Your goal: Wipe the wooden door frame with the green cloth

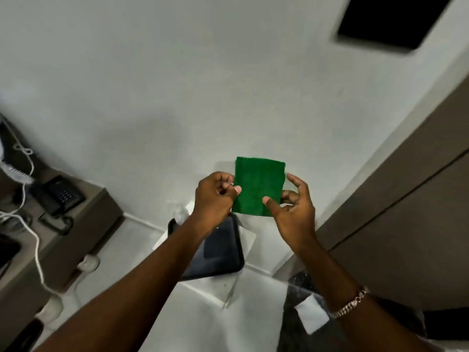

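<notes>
A folded green cloth [257, 185] is held up flat in front of a white wall, in the middle of the head view. My left hand [215, 196] pinches its left edge between thumb and fingers. My right hand [291, 203] grips its lower right part, thumb on the front and fingers behind. The brown wooden door frame [396, 158] runs diagonally along the right side, to the right of the cloth and apart from both hands.
A black tray [218, 252] lies on a white surface below my forearms. At the left, a grey-brown counter [83, 224] carries a black telephone [62, 195] and white cables. A dark rectangular panel [390, 19] sits at the top right.
</notes>
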### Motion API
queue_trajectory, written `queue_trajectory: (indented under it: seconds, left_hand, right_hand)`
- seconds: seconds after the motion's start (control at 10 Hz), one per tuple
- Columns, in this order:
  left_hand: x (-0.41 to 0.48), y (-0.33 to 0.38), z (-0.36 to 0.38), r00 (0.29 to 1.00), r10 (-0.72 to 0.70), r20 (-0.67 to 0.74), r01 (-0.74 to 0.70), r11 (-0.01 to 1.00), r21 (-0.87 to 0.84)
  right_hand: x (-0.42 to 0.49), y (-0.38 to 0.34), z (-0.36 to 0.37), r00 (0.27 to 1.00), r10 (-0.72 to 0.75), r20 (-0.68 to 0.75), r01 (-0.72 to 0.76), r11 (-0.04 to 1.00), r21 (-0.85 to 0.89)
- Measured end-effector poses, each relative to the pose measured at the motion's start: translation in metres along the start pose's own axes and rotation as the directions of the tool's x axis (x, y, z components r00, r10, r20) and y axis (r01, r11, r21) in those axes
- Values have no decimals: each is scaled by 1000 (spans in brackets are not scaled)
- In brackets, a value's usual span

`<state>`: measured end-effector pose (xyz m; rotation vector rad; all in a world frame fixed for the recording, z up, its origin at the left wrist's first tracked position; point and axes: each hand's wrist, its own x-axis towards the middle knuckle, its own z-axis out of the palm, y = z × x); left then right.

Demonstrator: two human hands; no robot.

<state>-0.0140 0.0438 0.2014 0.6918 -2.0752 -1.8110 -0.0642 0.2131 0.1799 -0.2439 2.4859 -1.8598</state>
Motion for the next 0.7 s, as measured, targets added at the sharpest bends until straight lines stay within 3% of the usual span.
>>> queue_trajectory:
  seconds: [0.2,0.3,0.4,0.6,0.7]
  left_hand:
    - [-2,-143,-24,944,-314,-101,319,947,34]
    - [-1,-187,-25,915,-388,-115,394,918,36]
    - [2,-230,-22,913,-401,-76,406,912,54]
    - [5,-233,-27,917,-384,111,374,922,99]
    - [3,-215,-31,940,-332,70,319,935,158]
  right_hand:
    - [-10,97,83,939,298,174,-268,948,-174]
    - [-13,127,106,906,381,186,-333,911,-243]
    - [-19,162,126,899,402,172,-330,882,-338]
    - [-25,169,127,851,467,239,-371,858,-355]
    - [-28,155,117,877,408,253,-317,888,-332]
